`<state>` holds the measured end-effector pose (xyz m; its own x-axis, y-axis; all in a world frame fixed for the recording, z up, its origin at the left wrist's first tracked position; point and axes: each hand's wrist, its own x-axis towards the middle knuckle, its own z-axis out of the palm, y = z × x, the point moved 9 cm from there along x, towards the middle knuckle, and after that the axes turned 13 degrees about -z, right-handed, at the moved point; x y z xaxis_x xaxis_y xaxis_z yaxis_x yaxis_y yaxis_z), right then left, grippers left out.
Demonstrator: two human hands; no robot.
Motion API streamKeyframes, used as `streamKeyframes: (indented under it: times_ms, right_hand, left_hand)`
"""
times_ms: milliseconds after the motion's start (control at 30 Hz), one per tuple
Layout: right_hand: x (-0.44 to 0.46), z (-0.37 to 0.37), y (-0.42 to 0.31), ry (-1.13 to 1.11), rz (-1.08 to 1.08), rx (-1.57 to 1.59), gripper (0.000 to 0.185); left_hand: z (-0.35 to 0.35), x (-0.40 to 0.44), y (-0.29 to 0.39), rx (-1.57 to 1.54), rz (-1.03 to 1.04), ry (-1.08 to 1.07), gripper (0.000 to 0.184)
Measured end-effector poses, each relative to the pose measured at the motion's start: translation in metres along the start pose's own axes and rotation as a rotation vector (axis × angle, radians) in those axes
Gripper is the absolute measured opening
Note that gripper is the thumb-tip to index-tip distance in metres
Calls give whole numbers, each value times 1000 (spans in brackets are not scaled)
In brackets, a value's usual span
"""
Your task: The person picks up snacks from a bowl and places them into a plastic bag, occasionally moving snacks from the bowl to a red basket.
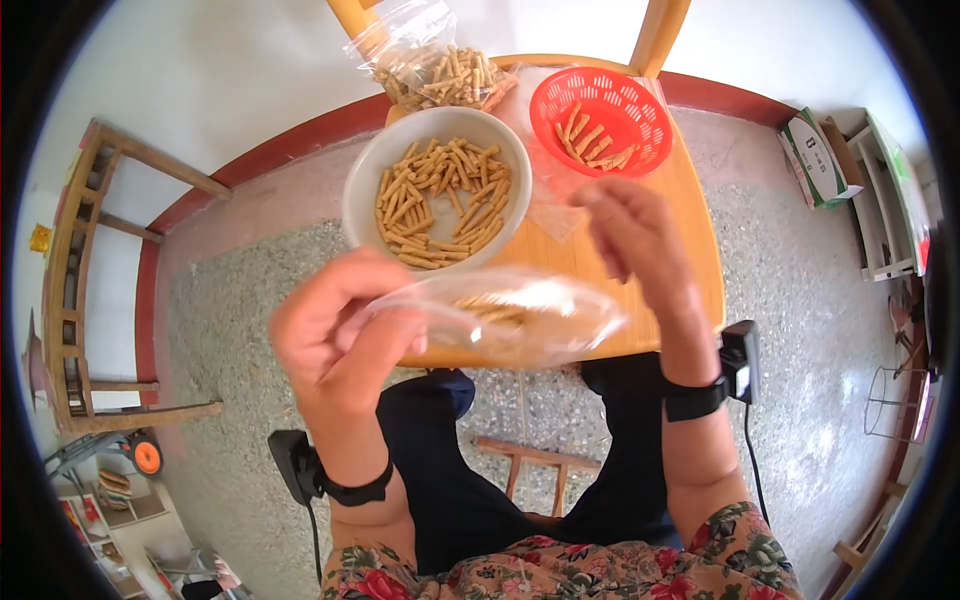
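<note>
"Bag [560, 342], in the head view: how is it being held?"

"It is being pinched at one end by the left hand [340, 330], over the front edge of the wooden seat [695, 265], perhaps so that its mouth is being steadied."

"And the right hand [637, 240]?"

"It is being held toward the seat's right edge, fingers bent, before the red basket [655, 112]; whether anything is being gripped cannot be told through the blur."

"Where are the sticks [408, 205] being gathered?"

"Many are being held in the pale bowl [355, 190] by the left edge, a few in the basket near the back right corner, others in a filled bag [445, 75] at the back left corner, presumably for easy reach."
</note>
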<state>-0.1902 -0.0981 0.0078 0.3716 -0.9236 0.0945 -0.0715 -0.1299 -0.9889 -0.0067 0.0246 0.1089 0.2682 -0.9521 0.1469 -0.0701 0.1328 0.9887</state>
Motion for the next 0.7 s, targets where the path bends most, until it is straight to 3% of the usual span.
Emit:
streamKeyframes:
  times_ms: [233,433,700]
  right_hand:
    - [8,65,62,46,151,202,49]
    - [11,68,38,218,63,183,39]
    - [-49,25,32,263,65,279,45]
  left_hand:
    - [-40,-45,2,-71,40,105,5]
    - [-52,-65,-15,-39,-23,151,7]
    - [-45,-71,-21,-131,-98,136,7]
